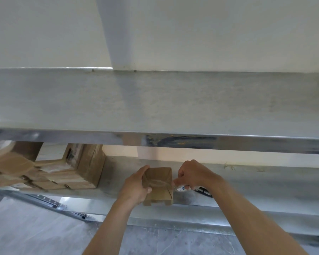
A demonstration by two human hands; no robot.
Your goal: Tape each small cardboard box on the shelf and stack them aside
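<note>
Both hands work mid-frame: left hand [136, 184] grips the box [157, 184], right hand [191, 175] pinches tape [170, 184] across it. Finished boxes [66, 173] seem stacked at left.

The box [157, 184] sits on the lower shelf [247, 188], near its front edge. The left hand [134, 188] is on its left side, the right hand [193, 176] just right of it. A stack of boxes [63, 172] lies well left of the box. The upper shelf [155, 100] is above it.

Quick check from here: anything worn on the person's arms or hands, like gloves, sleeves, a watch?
Nothing visible. The left hand and right hand are bare, with no gloves, rings or watch, and both forearms are uncovered down to the frame edge.
</note>
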